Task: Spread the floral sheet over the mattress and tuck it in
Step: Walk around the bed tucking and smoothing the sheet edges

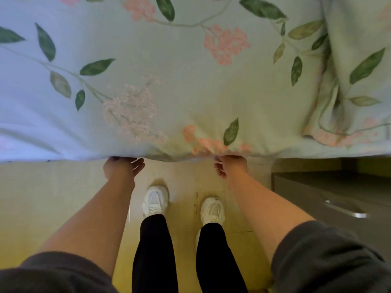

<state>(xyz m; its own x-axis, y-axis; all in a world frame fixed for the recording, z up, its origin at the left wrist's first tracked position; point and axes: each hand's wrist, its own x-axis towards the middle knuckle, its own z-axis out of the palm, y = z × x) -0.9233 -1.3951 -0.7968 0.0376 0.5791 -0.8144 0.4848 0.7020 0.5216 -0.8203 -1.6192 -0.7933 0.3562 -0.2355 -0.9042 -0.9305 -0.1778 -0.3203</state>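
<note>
At the near edge of the bed, the floral sheet [190, 70] is lying spread across the top and covering the mattress, which I am not seeing at all beneath it. Its hem is running left to right along that edge, and both of my hands are reaching up to it from below. My right hand [229, 166] is curling its fingers around the hem, and the cloth is puckering into small folds just above the grip. My left hand [123, 168] is touching the same hem further toward the bed's left end, with the thumb loose and pointing inward. Its fingers are disappearing under the cloth, so I cannot tell whether they are gripping or only pushing. Toward the bed's right end the sheet is lying bunched in a loose fold, near a grey cabinet [338, 193] standing on the floor [53, 197]. As I am judging it, the tuck is turning on pushing the hem away from me, under the mattress's near side, and both hands are sitting equally close to it.
</note>
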